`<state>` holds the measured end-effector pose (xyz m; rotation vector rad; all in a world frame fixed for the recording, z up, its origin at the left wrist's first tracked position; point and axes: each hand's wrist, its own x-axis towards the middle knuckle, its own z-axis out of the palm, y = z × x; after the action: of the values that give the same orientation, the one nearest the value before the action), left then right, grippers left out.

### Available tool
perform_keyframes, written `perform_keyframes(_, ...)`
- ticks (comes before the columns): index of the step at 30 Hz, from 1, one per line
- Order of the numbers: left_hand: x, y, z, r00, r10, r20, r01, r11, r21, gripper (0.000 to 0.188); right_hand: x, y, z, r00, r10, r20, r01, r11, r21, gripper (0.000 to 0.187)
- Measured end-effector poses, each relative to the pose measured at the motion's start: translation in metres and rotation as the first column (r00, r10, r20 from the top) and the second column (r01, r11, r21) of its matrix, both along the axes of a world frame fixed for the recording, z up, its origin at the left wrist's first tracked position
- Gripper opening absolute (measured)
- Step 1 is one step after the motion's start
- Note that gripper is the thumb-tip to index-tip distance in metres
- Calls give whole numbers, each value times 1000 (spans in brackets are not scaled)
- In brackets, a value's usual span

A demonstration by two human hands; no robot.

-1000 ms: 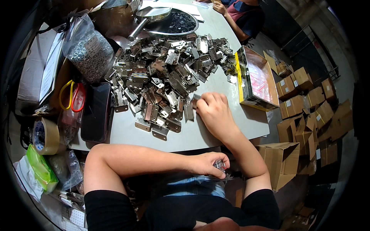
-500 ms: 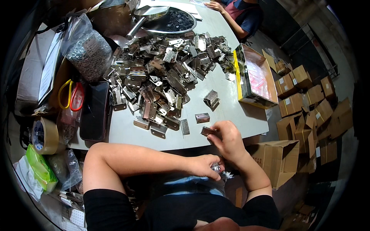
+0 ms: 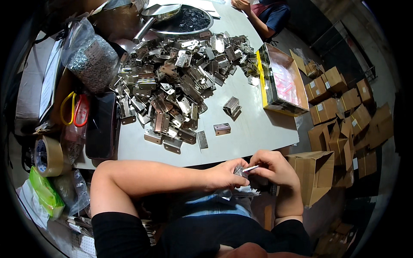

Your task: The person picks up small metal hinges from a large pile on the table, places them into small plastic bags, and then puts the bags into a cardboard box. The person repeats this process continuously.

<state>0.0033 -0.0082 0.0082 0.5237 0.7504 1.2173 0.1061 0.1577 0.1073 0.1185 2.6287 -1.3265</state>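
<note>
My left hand [image 3: 226, 174] and my right hand [image 3: 275, 167] meet over my lap, just below the white table's front edge [image 3: 241, 152]. My right hand pinches a small metal hinge [image 3: 250, 168] and holds it at a little clear plastic bag [image 3: 238, 170] gripped in my left hand. A big heap of metal hinges [image 3: 176, 81] covers the table's middle. A few single hinges lie apart near the front: one hinge [image 3: 222, 128], a flat hinge [image 3: 202, 139] and a folded hinge [image 3: 232, 106].
A yellow-edged open box [image 3: 282, 81] sits at the table's right. At the left are a bag of screws [image 3: 88, 60], a black phone [image 3: 101, 124], tape roll [image 3: 47, 155] and scissors [image 3: 73, 109]. Cardboard boxes [image 3: 340, 112] crowd the floor at right. Another person [image 3: 262, 13] sits opposite.
My right hand left the heap on the table with a hinge and came down to my lap, where it now meets my left hand at the bag.
</note>
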Motion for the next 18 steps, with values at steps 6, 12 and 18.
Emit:
perform_keyframes(6,4,3,-11,923,88,-374,6,970,244,39,-6,-4,-5,983,59,173,-28,984,-176,14)
perform_keyframes(12,-1,3,-2,968,72,-239,-17,974,225,41,-11,-1,-15,986,2,167,63,922,-382,6)
perform_keyframes(18,2,1,-6,920,-32,-390,91,987,134,49,-59,-15,-14,966,-79,-246,138,962,234,24)
